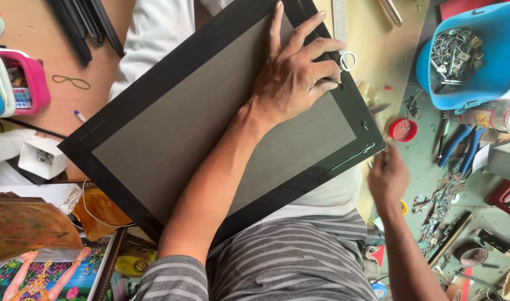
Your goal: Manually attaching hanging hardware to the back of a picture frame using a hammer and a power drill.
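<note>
Black picture frame (154,89) with grey backing board, face-down, left hand (294,78) flat, fingers spread upon it, right hand (386,175) at four o'clock, grip indiscernible

Left hand (297,75) lay palm down, fingers spread and stretched forward, thumb tucked toward the right, wrist bent slightly, bare forearm running back diagonally toward a striped sleeve at the elbow. Right hand (386,175) was held lower and farther right, seen from the back, fingers curled inward with the tips pinched close together; could not be told whether anything was gripped. Right forearm ran bare down and to the right, well apart from the left arm, elbow out of view.
</note>
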